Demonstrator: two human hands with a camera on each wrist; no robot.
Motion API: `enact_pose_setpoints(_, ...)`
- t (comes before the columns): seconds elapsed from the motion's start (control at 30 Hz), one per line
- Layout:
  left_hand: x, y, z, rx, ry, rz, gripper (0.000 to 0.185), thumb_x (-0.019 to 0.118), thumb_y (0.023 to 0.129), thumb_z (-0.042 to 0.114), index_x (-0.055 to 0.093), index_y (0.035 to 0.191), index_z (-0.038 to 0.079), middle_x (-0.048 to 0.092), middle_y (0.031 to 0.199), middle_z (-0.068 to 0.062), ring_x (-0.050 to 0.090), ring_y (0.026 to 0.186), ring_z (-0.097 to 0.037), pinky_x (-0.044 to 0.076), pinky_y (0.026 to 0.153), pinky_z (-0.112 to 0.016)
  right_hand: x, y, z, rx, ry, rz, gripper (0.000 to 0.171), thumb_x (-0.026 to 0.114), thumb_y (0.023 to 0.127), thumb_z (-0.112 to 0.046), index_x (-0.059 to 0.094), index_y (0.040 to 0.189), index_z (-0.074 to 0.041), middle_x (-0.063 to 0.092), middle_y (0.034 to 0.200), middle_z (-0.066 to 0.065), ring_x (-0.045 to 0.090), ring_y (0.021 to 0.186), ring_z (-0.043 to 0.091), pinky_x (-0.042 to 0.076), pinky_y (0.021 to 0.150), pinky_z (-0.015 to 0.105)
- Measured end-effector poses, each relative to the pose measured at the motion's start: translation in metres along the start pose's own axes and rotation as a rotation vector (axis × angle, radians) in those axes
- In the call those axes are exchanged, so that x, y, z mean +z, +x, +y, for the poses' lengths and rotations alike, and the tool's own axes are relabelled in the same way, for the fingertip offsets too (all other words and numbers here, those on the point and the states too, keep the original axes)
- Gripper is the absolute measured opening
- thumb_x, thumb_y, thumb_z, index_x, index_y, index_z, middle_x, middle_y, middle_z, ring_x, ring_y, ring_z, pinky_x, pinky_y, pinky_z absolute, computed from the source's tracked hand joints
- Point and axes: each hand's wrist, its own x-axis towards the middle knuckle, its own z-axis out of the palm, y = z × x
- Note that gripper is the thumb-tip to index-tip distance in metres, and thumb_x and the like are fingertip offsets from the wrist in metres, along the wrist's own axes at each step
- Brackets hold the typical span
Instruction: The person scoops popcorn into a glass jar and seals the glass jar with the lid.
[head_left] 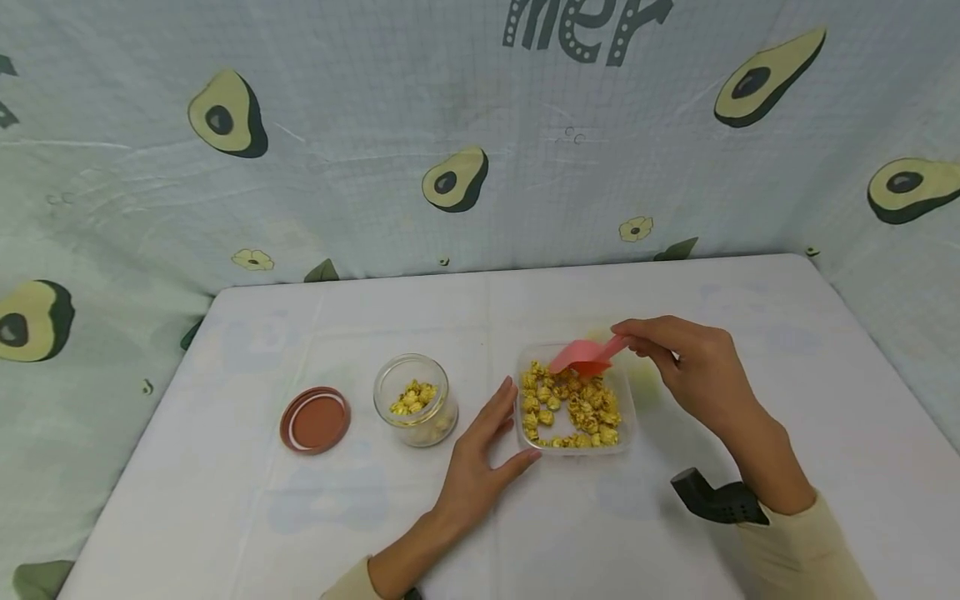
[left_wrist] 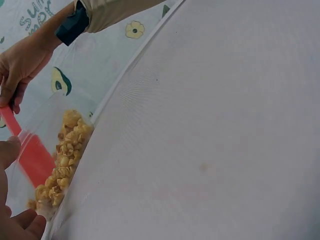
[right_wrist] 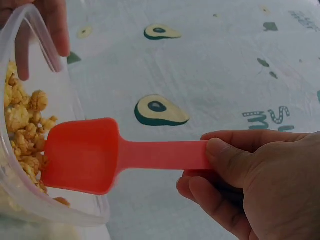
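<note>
In the head view my right hand (head_left: 693, 367) pinches the handle of a red scoop (head_left: 581, 355) between thumb and fingers. The scoop's blade tilts down into a clear plastic container (head_left: 628, 421), its edge against the yellow popcorn (head_left: 596, 408). Seen from the right wrist, the scoop (right_wrist: 82, 155) has a flat, squarish bowl with no popcorn in it. My left hand (head_left: 476, 467) rests at the container's left side, fingers spread and fairly straight, the thumb at the near corner. In the left wrist view its fingertips touch the container wall beside the popcorn (left_wrist: 67, 155).
Left of the container stands an open glass jar (head_left: 415, 400) partly filled with popcorn. Farther left a brown lid (head_left: 315, 420) lies flat on the white-covered table (head_left: 345, 533). A curtain with avocado prints (head_left: 337, 125) hangs behind the table's far edge.
</note>
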Motion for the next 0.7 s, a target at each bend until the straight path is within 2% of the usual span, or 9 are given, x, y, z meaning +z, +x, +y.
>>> enact_pose_setpoints(0.27, -0.001, 0.000, 0.002, 0.017, 0.020, 0.010, 0.070, 0.072, 0.082, -0.002, 0.038, 0.142, -0.006, 0.026, 0.153, -0.017, 0.029, 0.139, -0.024, 0.038, 0.106, -0.038, -0.004, -0.002, 0.006, 0.006, 0.023, -0.030, 0.044, 0.074, 0.069, 0.019, 0.074, 0.100, -0.011, 0.070, 0.083, -0.003, 0.062, 0.068, 0.008, 0.047, 0.059, 0.013)
enact_pose_setpoints(0.5, 0.000, -0.001, 0.000, 0.064, 0.046, 0.013, 0.066, 0.072, 0.082, -0.002, 0.042, 0.140, -0.007, 0.028, 0.153, -0.016, 0.029, 0.139, -0.029, 0.039, 0.105, -0.041, -0.010, -0.001, 0.007, 0.044, 0.032, -0.072, 0.038, 0.075, 0.071, 0.013, 0.074, 0.100, -0.012, 0.069, 0.081, -0.005, 0.058, 0.065, 0.007, 0.045, 0.060, 0.011)
enact_pose_setpoints(0.7, 0.001, -0.001, -0.001, 0.091, 0.057, 0.022, 0.065, 0.073, 0.081, -0.003, 0.043, 0.138, -0.008, 0.029, 0.151, -0.018, 0.030, 0.138, -0.032, 0.041, 0.103, -0.043, -0.014, 0.007, 0.011, 0.048, 0.019, -0.163, 0.031, 0.075, 0.075, 0.007, 0.072, 0.102, -0.009, 0.070, 0.080, -0.002, 0.059, 0.062, 0.008, 0.050, 0.056, 0.018)
